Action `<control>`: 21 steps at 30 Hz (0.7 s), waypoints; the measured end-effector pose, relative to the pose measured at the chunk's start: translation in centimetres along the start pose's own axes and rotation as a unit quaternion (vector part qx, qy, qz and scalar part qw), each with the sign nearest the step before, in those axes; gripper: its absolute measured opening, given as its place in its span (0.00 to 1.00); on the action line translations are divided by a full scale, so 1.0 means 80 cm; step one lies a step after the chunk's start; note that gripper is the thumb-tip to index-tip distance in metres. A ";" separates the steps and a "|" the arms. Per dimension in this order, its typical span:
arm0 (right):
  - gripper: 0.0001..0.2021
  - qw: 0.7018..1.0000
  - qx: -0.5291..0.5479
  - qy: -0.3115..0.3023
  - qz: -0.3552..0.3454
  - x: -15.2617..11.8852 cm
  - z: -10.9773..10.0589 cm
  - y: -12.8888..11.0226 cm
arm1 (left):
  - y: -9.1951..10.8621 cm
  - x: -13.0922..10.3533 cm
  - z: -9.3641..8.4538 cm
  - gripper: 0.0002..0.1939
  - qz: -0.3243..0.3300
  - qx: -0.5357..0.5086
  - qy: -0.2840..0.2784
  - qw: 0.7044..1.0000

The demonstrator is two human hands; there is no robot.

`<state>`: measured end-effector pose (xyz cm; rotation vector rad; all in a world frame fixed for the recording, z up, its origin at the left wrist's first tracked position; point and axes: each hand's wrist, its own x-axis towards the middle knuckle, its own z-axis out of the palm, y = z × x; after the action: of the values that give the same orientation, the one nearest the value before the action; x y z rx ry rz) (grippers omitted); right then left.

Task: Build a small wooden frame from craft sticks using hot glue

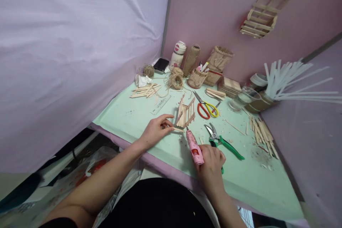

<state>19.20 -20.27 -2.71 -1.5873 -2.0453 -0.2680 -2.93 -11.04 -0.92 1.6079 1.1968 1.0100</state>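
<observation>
My right hand is wrapped round a pink glue gun, its nozzle pointing up and left. Between the fingertips of my left hand is a short wooden craft stick, whose free end lies close to the nozzle; whether they touch I cannot tell. Just beyond the stick stands a small slatted frame made of craft sticks. To the right of the glue gun lie green-handled pruning shears, partly hidden by my right hand. Scissors with red and yellow handles rest behind them.
Farther back are a ruler, loose craft sticks, twine, a phone, a bottle and a pen holder. White glue sticks fan out at right, above more craft sticks. A stick basket hangs on the wall.
</observation>
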 end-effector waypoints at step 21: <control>0.07 1.000 0.010 -0.014 0.002 -0.006 -0.008 -0.012 | 0.001 -0.001 0.000 0.21 -0.006 -0.010 0.001 1.000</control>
<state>18.55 -21.24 -2.27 -1.5928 -2.0598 -0.2243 -2.94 -11.13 -0.81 1.5825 1.1918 1.0143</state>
